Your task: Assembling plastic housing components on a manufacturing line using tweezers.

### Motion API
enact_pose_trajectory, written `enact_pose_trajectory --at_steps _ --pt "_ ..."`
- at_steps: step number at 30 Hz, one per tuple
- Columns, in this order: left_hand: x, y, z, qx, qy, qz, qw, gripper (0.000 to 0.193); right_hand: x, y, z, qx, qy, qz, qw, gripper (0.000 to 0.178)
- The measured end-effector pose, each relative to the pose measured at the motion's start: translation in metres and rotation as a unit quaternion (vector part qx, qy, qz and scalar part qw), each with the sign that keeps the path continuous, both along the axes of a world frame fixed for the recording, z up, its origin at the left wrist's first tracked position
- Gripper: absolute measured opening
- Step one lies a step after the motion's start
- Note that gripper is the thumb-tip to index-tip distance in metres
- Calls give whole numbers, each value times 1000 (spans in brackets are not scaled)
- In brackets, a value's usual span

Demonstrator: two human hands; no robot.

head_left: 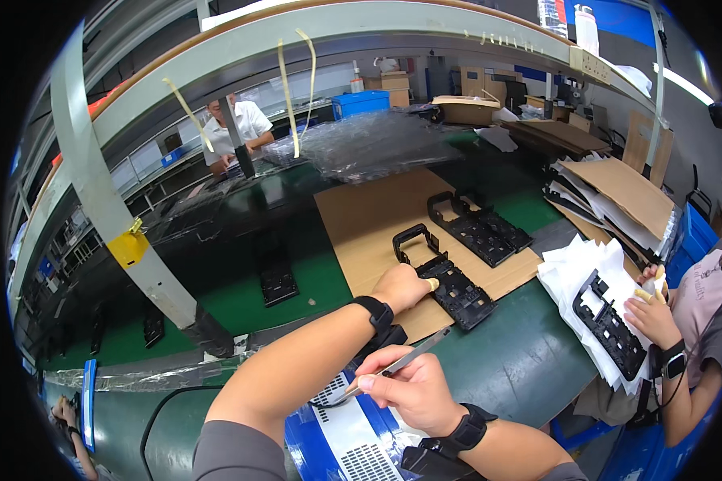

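My left hand reaches forward to the near-left edge of a black plastic housing with a rectangular loop at its far end. A yellow cover sits on one finger, and the fingers seem closed on the housing's edge. In my right hand is a pair of metal tweezers, held between thumb and fingers. Their tips point left, down over a white sheet with rows of small black pieces. A second black housing of the same kind lies just beyond, on the brown cardboard.
A blue and white box-like object lies under the white sheet. At right, a co-worker's hands are near another black housing on white paper. Black parts lie on the green belt. A metal post stands left.
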State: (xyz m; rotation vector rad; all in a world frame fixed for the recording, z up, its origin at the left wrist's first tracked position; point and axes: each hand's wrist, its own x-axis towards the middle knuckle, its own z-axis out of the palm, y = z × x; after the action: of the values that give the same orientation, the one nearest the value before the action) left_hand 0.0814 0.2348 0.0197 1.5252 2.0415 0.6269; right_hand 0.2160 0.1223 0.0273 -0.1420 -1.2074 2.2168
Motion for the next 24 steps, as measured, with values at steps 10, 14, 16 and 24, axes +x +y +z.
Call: enact_pose_trajectory --at_steps 10,14,16,24 --pt "-69 -80 48 243 -249 139 927 27 3 8 0 11 -25 -28 999 10" --pt "-85 -121 33 203 -33 187 960 65 -9 5 -2 25 -25 4 999 9" --pt "-42 -122 48 185 16 94 978 66 -4 11 -3 15 -32 17 999 9" --pt "-3 -100 1 68 245 -9 967 73 -4 8 -11 38 -47 142 988 8"
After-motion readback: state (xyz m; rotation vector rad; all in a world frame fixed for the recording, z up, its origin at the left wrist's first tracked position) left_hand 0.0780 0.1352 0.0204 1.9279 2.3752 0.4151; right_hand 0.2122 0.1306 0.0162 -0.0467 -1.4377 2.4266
